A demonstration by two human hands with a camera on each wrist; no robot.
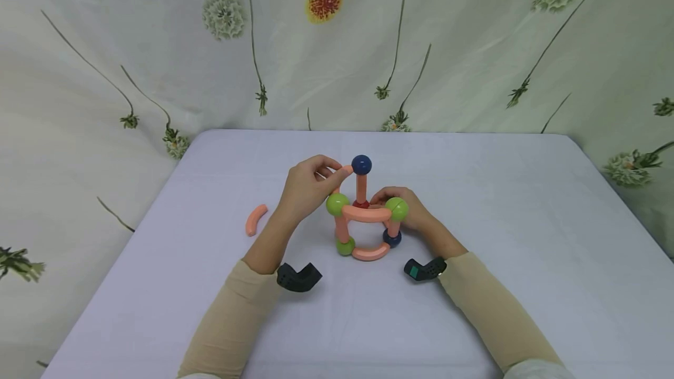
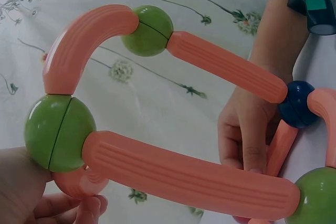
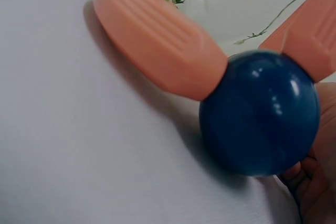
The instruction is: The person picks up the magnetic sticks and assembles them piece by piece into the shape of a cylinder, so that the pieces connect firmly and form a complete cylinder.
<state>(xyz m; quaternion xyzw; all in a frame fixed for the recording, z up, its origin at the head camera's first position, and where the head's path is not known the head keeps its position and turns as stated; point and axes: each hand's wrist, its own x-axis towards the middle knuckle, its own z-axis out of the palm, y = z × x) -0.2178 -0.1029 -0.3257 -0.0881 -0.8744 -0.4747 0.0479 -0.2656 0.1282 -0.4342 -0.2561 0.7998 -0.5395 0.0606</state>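
A ball-and-stick toy frame of orange rods [image 1: 367, 214] and coloured balls stands on the table. My left hand [image 1: 314, 185] pinches a curved orange rod [image 2: 79, 183], which runs between a green ball [image 1: 337, 204] and the blue ball [image 1: 361, 165] on the upright orange rod [image 1: 361, 189]. Behind the frame, my right hand [image 1: 408, 206] holds it low down, fingertips by the red ball [image 1: 361, 204]; their exact contact is partly hidden. Another green ball [image 1: 397, 209] tops the right side, above a lower blue ball [image 3: 260, 114]. A curved rod [image 3: 157, 35] joins that blue ball at table level.
A loose curved orange rod [image 1: 256, 219] lies on the white tabletop [image 1: 500, 209], left of my left forearm. Black wrist cameras [image 1: 299, 278] sit on both wrists, in front of the frame. Beyond the table's far edge hangs a flower-patterned cloth [image 1: 463, 45].
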